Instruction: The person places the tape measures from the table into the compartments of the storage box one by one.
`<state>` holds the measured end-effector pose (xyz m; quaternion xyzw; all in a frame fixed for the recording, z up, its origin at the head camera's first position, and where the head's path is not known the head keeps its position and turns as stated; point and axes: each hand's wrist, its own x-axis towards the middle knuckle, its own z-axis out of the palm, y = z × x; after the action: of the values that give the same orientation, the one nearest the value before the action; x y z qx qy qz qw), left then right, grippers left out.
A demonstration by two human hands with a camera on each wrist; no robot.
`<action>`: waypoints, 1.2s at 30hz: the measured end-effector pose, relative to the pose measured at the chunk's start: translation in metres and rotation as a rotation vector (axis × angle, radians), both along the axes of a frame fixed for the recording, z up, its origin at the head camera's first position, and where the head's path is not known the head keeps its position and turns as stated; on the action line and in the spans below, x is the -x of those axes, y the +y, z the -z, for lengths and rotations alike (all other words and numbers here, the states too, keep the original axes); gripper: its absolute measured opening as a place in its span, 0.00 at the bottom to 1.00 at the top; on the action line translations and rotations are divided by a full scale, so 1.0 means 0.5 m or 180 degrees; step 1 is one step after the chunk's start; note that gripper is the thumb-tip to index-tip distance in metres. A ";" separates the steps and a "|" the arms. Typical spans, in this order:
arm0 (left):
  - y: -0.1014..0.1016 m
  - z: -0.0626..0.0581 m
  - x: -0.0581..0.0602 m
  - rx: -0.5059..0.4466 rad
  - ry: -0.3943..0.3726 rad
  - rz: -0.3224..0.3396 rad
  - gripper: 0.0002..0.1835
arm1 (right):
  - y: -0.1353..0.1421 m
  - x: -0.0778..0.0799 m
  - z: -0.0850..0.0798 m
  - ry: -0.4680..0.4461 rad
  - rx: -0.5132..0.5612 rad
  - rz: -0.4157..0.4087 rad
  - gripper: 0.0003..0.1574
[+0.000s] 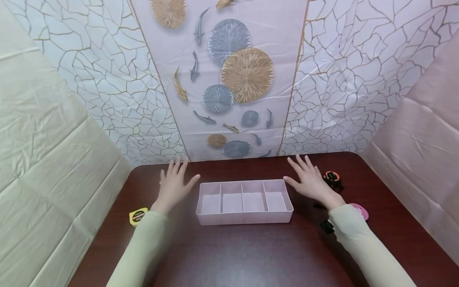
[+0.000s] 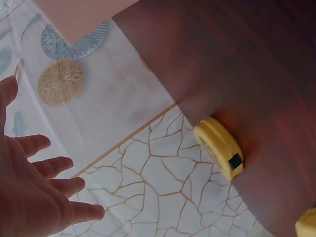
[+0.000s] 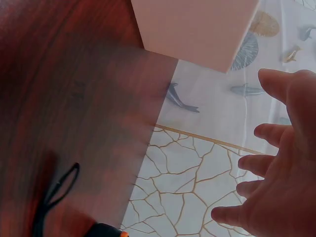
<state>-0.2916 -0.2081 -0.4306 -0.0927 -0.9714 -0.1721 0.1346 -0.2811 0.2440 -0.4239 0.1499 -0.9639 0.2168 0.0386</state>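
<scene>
Flanking tray (image 1: 247, 218): L hand (image 1: 173, 185), R hand (image 1: 313, 185); tape lbl (image 1: 138, 216) unclear

Table (image 1: 233, 255) — dark red-brown, glossy | fish-print backdrop (image 1: 247, 75) — crackle-patterned flanks (image 1: 344, 75) | creased pale side cloths (image 1: 46, 159)

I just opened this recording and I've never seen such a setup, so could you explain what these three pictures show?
There's no machine: these are a person's bare left hand and right hand. The wide picture comes from a camera on the head, looking forward and down; the other two come from cameras worn on each wrist. On the dark table sits a pale pink tray with four compartments. A yellow tape measure lies on the left; the left wrist picture shows a second yellow thing, cut off at the corner. On the right are a black and orange tape measure and a pink thing partly hidden by the sleeve. Neither hand holds anything; they are on either side of the tray with fingers spread.
</scene>
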 end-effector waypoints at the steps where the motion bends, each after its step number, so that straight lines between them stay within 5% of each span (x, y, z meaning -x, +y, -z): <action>1: 0.000 0.003 -0.001 -0.0030 -0.0019 0.0000 0.46 | -0.001 -0.001 0.002 -0.0001 0.0013 -0.0012 0.48; 17: 0.003 0.042 -0.009 -0.0326 -0.0259 0.0083 0.45 | 0.000 -0.014 0.044 -0.0005 0.0259 -0.0139 0.45; 36: 0.017 0.076 -0.036 -0.1240 -0.1048 0.0063 0.45 | -0.003 -0.033 0.069 -0.0018 0.0331 -0.0113 0.37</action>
<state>-0.2738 -0.1998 -0.4683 -0.0452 -0.9278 -0.3701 -0.0117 -0.2644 0.2422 -0.4587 0.1641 -0.9486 0.2677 0.0397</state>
